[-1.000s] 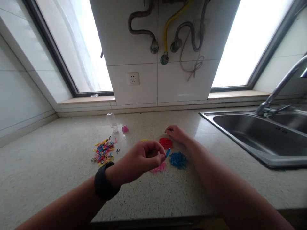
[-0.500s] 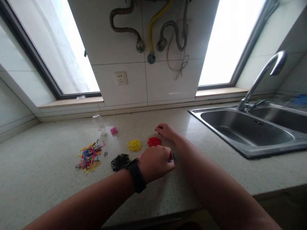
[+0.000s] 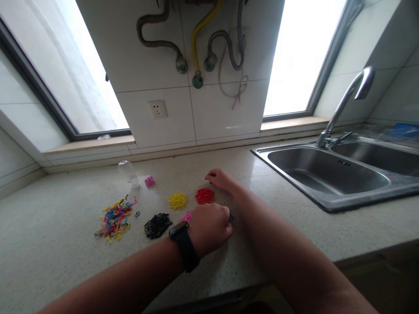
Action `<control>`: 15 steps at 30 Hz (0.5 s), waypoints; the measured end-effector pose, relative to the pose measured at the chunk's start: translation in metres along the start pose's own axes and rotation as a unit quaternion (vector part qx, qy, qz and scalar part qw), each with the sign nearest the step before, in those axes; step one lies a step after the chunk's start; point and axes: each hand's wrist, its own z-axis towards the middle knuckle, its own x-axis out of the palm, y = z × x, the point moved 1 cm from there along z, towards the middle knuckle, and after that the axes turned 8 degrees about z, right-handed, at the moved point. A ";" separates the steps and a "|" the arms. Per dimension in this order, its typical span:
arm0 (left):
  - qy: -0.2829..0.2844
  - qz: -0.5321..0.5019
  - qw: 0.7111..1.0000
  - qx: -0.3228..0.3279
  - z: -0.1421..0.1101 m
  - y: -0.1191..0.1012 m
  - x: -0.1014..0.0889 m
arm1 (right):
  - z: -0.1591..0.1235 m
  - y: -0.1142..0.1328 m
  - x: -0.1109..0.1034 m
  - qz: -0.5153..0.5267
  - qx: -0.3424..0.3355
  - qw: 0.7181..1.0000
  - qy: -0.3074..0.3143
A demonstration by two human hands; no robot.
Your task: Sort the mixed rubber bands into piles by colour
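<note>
The left hand [image 3: 211, 229] covers most of the blue pile [image 3: 231, 217], its fingers curled; whether they grip anything, I cannot tell.

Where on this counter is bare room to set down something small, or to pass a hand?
Bare counter: left of the mixed pile; between right forearm and sink; behind the yellow pile, between pink piece and right hand. Crowded: around the left hand, among the black pile, red pile and pink pile.
</note>
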 end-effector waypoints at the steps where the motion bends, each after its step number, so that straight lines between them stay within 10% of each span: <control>1: -0.001 0.003 1.000 -0.001 0.000 0.000 0.000 | 0.000 0.000 0.000 -0.001 0.001 1.000 0.001; 15: -0.009 -0.003 0.998 0.064 -0.058 -0.037 -0.012 | 0.001 0.000 0.000 -0.007 0.006 1.000 0.007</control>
